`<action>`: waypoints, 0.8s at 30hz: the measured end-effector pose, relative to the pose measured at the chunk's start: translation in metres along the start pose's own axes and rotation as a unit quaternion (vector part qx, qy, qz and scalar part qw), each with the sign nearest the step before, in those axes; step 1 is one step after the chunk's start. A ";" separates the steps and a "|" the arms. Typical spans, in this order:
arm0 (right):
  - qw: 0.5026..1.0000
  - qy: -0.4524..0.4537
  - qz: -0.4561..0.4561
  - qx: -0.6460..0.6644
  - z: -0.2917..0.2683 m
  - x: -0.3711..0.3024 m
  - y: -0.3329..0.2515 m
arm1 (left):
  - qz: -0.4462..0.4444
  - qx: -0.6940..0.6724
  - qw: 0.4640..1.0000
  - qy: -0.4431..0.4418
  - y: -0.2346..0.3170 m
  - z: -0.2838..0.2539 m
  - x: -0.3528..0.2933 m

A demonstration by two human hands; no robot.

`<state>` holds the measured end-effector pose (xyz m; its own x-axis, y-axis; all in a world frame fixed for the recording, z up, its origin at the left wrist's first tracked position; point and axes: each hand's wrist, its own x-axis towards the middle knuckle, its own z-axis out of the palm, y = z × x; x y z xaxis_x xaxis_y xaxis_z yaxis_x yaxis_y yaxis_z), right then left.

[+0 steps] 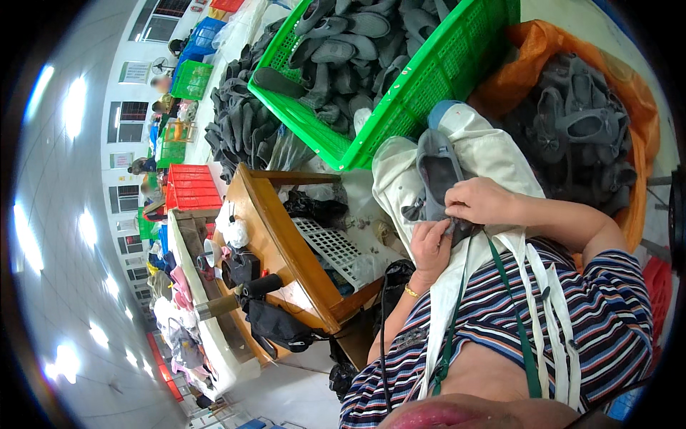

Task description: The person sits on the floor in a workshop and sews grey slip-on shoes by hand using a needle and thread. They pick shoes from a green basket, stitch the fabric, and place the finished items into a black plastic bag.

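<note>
A grey cloth shoe [437, 168] lies on my lap, its opening facing up and its toe pointing away from me. My right hand [480, 201] pinches its near end from the right. From the left, my left hand [431, 247] closes its fingers on grey fabric at the same end, thumb and forefinger together. The two hands almost meet there, and they partly hide what lies between them. A small grey bow [412, 212] shows beside the shoe. Beneath it spreads a cream apron [399, 171] over my knees.
Ahead stands a green plastic basket [421, 96] heaped with grey shoes, with a pile of more shoes [239, 121] beyond its left side. An orange sack [647, 118] of shoes is at my right. At my left, a wooden table [282, 247] carries a black bag [282, 325]. Several people sit far off.
</note>
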<state>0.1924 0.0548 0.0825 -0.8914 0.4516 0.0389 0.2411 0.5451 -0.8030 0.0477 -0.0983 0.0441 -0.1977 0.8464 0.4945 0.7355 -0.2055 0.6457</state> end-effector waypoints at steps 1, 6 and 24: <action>1.000 -0.012 -0.009 0.019 0.001 0.004 -0.001 | 0.005 0.002 1.000 -0.006 0.000 -0.001 0.000; 0.997 -0.080 0.003 0.022 0.006 0.018 0.001 | 0.023 0.004 0.999 -0.024 -0.002 -0.003 0.001; 0.959 0.071 -0.258 -0.092 0.050 0.024 0.005 | -0.021 -0.018 1.000 0.005 -0.007 0.004 -0.010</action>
<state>0.1530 0.0332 0.0493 -0.8522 0.1724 0.4940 -0.1434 0.8311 -0.5374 0.0465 -0.1034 0.0323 -0.2337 0.8501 0.4718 0.7030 -0.1875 0.6860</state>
